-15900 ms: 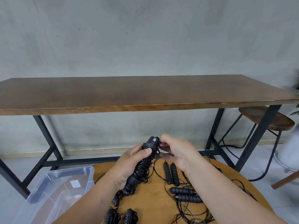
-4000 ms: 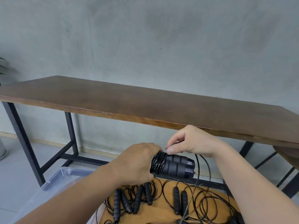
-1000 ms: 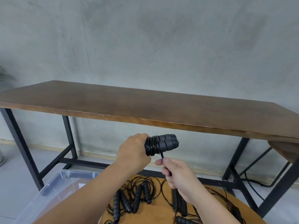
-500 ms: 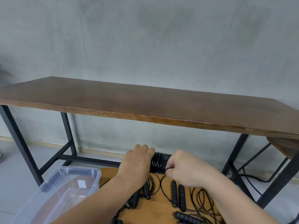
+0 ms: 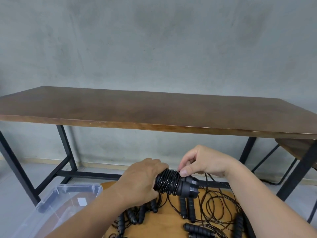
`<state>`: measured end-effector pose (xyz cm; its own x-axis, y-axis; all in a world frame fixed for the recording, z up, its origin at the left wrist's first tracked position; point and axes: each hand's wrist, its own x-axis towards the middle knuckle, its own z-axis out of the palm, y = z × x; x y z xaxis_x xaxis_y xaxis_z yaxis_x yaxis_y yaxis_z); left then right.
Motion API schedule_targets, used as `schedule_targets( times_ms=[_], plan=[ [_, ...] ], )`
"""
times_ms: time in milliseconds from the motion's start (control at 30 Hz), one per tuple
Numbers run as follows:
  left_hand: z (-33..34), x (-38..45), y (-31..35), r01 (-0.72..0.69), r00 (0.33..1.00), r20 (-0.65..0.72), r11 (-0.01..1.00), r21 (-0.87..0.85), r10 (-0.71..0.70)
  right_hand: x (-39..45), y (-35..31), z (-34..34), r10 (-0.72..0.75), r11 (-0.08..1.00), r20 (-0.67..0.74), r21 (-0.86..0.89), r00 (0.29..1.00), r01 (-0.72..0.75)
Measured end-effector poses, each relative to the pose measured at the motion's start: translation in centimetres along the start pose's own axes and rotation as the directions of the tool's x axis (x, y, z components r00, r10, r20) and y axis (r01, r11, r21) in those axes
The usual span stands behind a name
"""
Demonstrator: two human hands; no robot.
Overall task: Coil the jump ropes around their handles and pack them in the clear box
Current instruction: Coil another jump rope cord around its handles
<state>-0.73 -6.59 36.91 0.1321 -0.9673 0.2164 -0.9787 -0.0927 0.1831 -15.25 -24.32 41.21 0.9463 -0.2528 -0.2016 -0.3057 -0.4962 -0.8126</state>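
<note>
My left hand (image 5: 140, 182) grips a pair of black jump rope handles (image 5: 186, 186) held side by side, with thin black rope wound in tight turns around them. My right hand (image 5: 200, 161) pinches the rope just above the coil, thumb and fingertips on the strand, which trails down to the right. Several loose jump ropes (image 5: 187, 211) with black handles lie tangled on the round wooden table (image 5: 164, 220) below. The clear box (image 5: 68, 194) stands at lower left; its inside is only partly visible.
A long brown table (image 5: 154, 110) on black metal legs runs across the scene in front of a grey wall. A wooden stool (image 5: 295, 148) stands at the right. Grey floor lies beyond the round table.
My right hand has risen from beside the coil to above it, carrying the rope over the handles. The handle ends now show at the right of the coil.
</note>
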Motion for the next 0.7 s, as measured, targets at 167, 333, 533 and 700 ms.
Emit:
schedule_targets(
  times_ms=[167, 333, 533, 700],
  plan=[
    [-0.5, 0.1, 0.4, 0.039, 0.997, 0.069, 0.989, -0.143, -0.029, 0.7, 1.9, 0.5, 0.009, 0.985, -0.007, 0.17, 1.0, -0.007],
    [-0.9, -0.2, 0.8, 0.149, 0.987, 0.114, 0.916, -0.373, -0.114, 1.6, 3.9, 2.0, 0.004, 0.822, -0.027, 0.569, 1.0, 0.012],
    [0.2, 0.1, 1.4, 0.27, 0.958, 0.073, 0.789, -0.552, -0.277, 2.6, 5.3, 5.1, 0.071, 0.582, -0.156, 0.809, 0.985, 0.086],
    [0.1, 0.8, 1.3, 0.351, 0.907, -0.023, 0.782, -0.515, -0.422, 1.6, 4.5, 7.7, 0.121, 0.626, -0.163, 0.778, 0.979, 0.052]
  ],
)
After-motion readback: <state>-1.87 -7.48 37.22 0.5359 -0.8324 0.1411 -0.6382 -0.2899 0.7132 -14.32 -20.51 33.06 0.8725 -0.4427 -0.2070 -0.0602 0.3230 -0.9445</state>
